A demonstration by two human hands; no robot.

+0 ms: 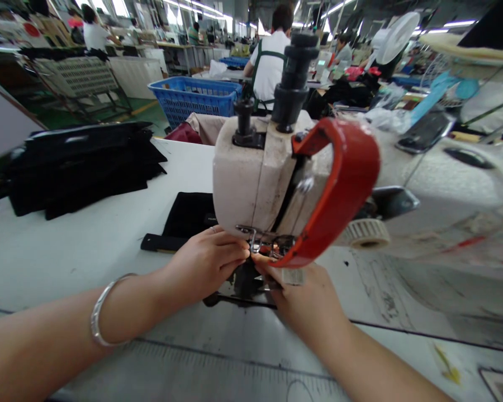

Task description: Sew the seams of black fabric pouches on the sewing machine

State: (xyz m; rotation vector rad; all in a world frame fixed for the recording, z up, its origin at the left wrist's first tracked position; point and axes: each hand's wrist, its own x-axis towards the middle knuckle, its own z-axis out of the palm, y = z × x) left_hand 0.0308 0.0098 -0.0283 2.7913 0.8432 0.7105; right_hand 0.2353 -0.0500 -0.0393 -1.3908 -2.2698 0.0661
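Both hands work close to the needle area of a white sewing machine (238,178) with a red guard (354,178). My left hand (207,259) is closed, fingers pressed together on the black fabric piece (188,215), which lies partly under the machine head and has a small label. My right hand (305,290) reaches in from the right, its fingertips beside the presser foot (255,245). Something pointed and metallic shows near its fingers; its grip is partly hidden by the guard. A narrow black strip (161,242) extends left of my left hand.
A stack of black fabric pieces (84,164) lies at the table's left. Beyond the table (184,162) are a blue basket (193,97) and a seated person (270,64). The machine arm (452,195) fills the right side.
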